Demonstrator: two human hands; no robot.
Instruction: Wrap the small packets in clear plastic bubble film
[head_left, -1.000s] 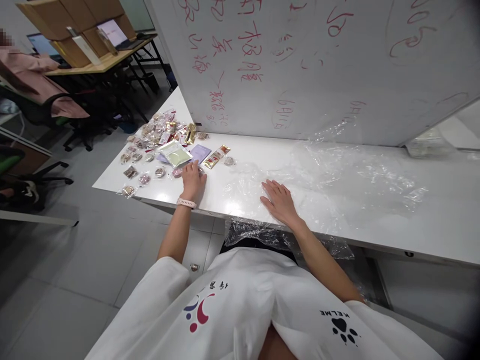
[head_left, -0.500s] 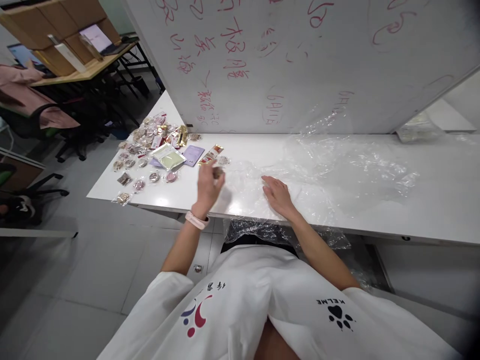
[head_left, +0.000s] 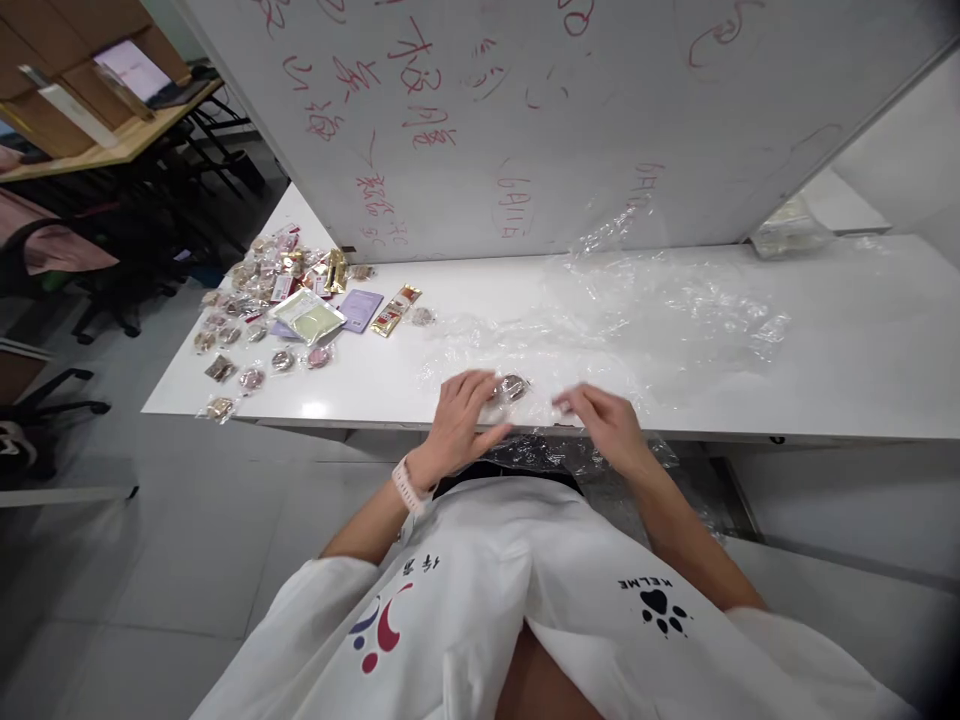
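Observation:
On the white table [head_left: 360, 375], a small round dark item in clear wrapping [head_left: 514, 387] lies on a spread of clear plastic film [head_left: 480, 345]. My left hand [head_left: 463, 420], with a pale pink wristband [head_left: 409, 484], rests just left of this item. Its fingers are stretched out, the tips beside the wrapping. To the right of the item, my right hand [head_left: 604, 425] is over the film, fingers bent toward the left. Motion blurs its fingertips, so whether they pinch the film is unclear.
Several small wrapped round items [head_left: 251, 378] lie in a pile at the left, with a green-and-silver pouch [head_left: 311, 316], a purple packet [head_left: 361, 310] and a gold-red sachet [head_left: 396, 310]. A whiteboard [head_left: 480, 190] stands along the back. Film hangs over the front edge.
My left hand has moved right and toward me; the dark round wrapped item now lies on the film beside it. My right hand has shifted right and its fingers have bent. The view has turned slightly.

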